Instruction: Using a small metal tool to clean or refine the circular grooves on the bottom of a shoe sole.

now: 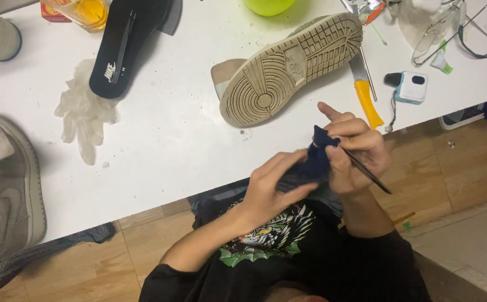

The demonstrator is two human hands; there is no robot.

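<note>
Just past the table's near edge, both my hands meet over a small dark blue piece of fabric (317, 152). My left hand (271, 187) grips its lower part with fingers curled around it. My right hand (352, 151) pinches the top of the fabric and also holds a thin dark tool (369, 174) that slants down to the right. A tan shoe (288, 67) lies on its side on the white table (171, 134) just beyond my hands, sole facing me.
A black insole (123, 45) and a clear glove (84, 112) lie at the left. A grey shoe (3, 184) sits at the left edge. A yellow-handled knife (366, 95), a small white device (411, 86) and glasses (450, 31) lie at the right.
</note>
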